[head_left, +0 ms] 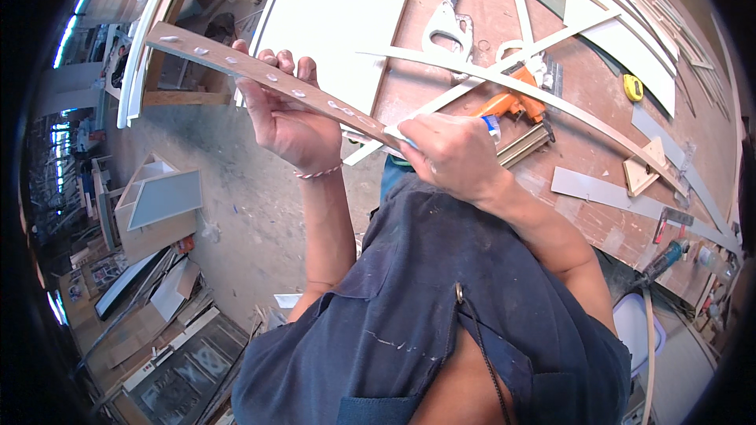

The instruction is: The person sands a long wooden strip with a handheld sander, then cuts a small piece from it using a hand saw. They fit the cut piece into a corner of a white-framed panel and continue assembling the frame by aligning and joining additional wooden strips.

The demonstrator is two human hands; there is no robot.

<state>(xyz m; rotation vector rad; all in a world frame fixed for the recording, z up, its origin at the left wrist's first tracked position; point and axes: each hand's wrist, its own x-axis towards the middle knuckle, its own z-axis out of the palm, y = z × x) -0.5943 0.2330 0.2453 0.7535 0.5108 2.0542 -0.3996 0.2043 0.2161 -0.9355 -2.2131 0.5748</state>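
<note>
My left hand (295, 114) holds a long brown wooden strip (250, 71) from below, thumb on the near edge and fingers curled round the far one. The strip slants from upper left down toward my right hand, with several white dabs, like glue, spaced along its upper face. My right hand (453, 153) is closed round a white squeeze bottle (491, 127), mostly hidden in the fist; its blue-and-white end shows past the knuckles. A white tip (396, 135) pokes out by my fingers, at the strip's right end.
On the workbench (583, 165) lie a handsaw (450, 27), an orange nail gun (512, 102), crossed white strips (543, 94), a yellow tape measure (632, 87) and a white panel (331, 20). A wooden cabinet frame (185, 97) stands at upper left. Boards and offcuts (177, 283) lie on the left floor.
</note>
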